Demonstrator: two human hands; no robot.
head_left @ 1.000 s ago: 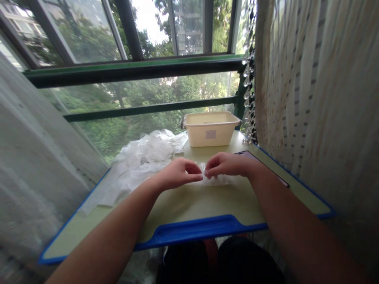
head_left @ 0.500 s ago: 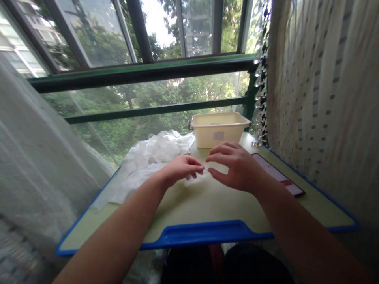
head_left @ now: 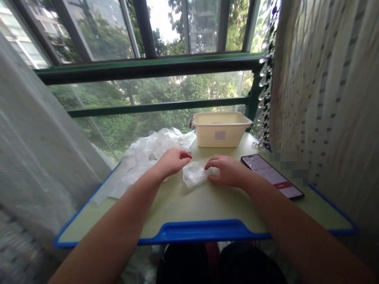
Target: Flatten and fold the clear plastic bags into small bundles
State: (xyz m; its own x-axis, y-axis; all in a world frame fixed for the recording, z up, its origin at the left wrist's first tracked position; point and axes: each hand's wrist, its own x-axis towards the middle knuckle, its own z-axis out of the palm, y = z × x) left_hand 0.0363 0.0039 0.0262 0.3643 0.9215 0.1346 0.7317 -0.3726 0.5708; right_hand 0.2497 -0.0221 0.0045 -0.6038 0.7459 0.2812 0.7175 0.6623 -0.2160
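A small crumpled clear plastic bag (head_left: pixel 194 174) lies on the pale table top in front of me. My right hand (head_left: pixel 226 169) is at its right end, with thumb and fingers bent around the film. My left hand (head_left: pixel 174 161) hovers just beyond the bag's upper left edge, its fingers loosely curved and a small gap showing by the thumb; I see nothing in it. Left of that hand spreads a large heap of similar clear plastic bags (head_left: pixel 139 161).
A cream plastic bin (head_left: pixel 204 136) stands at the table's back edge. To the right lies a phone (head_left: pixel 272 177) with a lit timer screen. The table (head_left: pixel 207 209) has a blue rim. Curtains flank both sides, a beaded strand (head_left: pixel 264 98) hangs right, and windows with a green rail are behind.
My left hand has moved away from the bag, up and left. The bag now rests spread out on the table, and my right hand has come down to its right end.
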